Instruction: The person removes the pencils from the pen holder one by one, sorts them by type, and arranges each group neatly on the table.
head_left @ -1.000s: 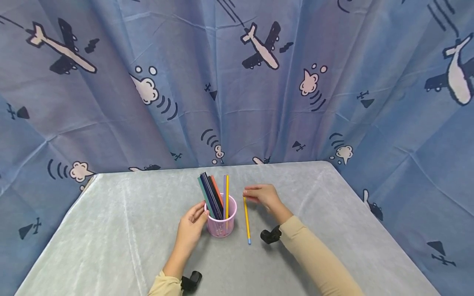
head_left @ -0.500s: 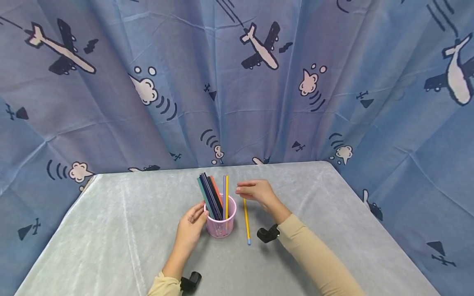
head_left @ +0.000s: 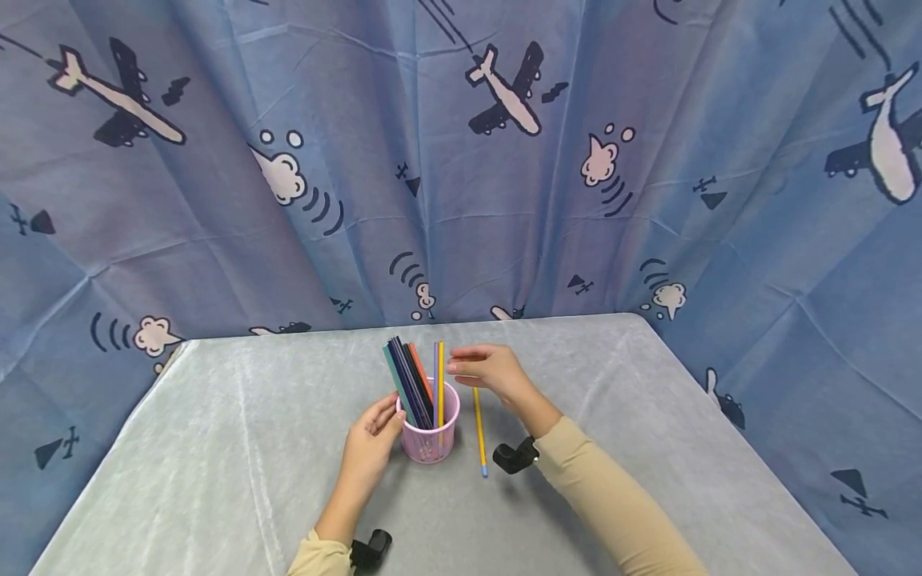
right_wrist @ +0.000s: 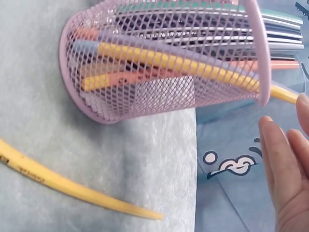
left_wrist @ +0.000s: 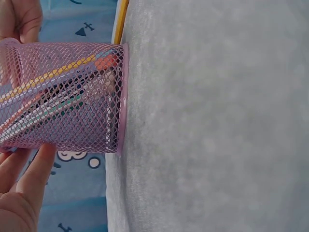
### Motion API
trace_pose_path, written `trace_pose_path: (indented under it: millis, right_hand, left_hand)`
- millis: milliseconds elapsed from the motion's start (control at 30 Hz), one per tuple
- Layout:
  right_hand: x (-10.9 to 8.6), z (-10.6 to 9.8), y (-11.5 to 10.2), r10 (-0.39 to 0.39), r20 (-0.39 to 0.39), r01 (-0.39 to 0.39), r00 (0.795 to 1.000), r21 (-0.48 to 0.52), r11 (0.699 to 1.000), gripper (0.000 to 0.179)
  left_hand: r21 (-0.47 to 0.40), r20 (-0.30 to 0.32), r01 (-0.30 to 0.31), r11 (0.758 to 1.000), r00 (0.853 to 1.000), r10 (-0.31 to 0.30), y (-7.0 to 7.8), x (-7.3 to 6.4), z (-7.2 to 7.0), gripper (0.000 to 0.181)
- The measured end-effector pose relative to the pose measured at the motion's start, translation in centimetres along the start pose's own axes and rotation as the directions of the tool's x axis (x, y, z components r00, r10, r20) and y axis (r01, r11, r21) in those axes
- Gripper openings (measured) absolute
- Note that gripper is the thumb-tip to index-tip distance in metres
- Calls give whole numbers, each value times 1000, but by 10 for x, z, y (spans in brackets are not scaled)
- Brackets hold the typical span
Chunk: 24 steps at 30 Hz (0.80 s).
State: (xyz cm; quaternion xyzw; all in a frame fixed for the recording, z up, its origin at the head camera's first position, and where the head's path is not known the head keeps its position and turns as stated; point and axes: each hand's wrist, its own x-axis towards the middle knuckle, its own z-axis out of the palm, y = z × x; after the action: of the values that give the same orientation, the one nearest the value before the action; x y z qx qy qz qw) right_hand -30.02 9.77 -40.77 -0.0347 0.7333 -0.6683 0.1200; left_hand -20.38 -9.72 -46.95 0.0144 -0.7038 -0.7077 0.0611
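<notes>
A pink mesh pencil cup (head_left: 428, 444) stands upright on the table, holding several pencils and dark sticks (head_left: 412, 384). My left hand (head_left: 370, 440) holds it by its left side, thumb and fingers at the rim; in the left wrist view its fingers (left_wrist: 41, 169) press on the mesh. Beyond the rim on the other side is my right hand (head_left: 493, 372), fingers extended and slightly apart, its fingertips close to the top of the yellow pencil (head_left: 442, 384) in the cup. Below that hand a second yellow pencil (head_left: 480, 436) with a blue end lies on the table.
A grey-white cloth covers the table (head_left: 216, 464). Behind it hangs a blue curtain (head_left: 360, 264) with printed airplanes. Each wrist carries a black camera, such as the one on the right wrist (head_left: 515, 456).
My right hand has let go of the yellow pencil on the table and moved left and slightly up, toward the cup. The left hand and the cup have stayed in place.
</notes>
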Motion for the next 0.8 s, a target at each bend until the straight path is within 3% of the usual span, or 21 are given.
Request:
trace_pose_path:
  millis: [800]
  right_hand:
    - [-2, 17, -7, -47, -39, 46, 998, -18, 999, 34]
  left_hand:
    - [12, -1, -34, 999, 999, 34, 2, -1, 0, 44]
